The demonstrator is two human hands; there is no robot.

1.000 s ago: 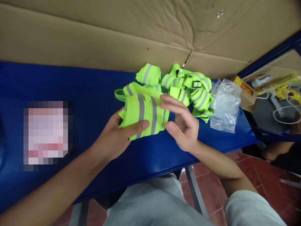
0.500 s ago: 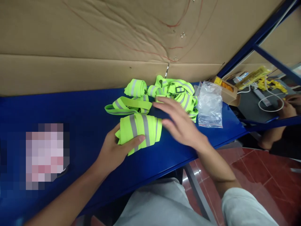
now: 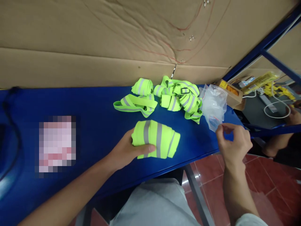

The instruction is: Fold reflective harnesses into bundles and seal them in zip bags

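My left hand [image 3: 131, 149] grips a rolled neon-yellow reflective strap [image 3: 152, 138] with grey stripes, its thumb laid across the front. Over at the right, my right hand [image 3: 234, 141] pinches the near corner of a clear plastic zip bag [image 3: 213, 103], which bends up from the table. Behind the held roll lie more reflective straps: a loosely looped one [image 3: 135, 105], a rolled one [image 3: 142, 87] near the back wall, and a heap [image 3: 181, 94] with a black buckle.
The blue table [image 3: 94, 131] meets a cardboard-covered wall [image 3: 105, 69]. A small open cardboard box [image 3: 231, 94] stands beyond the bag. At left is a pixelated patch [image 3: 56, 141]. Past a blue frame post [image 3: 261, 40], another person's hand [image 3: 295, 114] is near a white cable [image 3: 265, 110].
My right hand has moved from beside the roll out to the right and taken the plastic bag's corner, lifting it. My left hand still holds the rolled strap.
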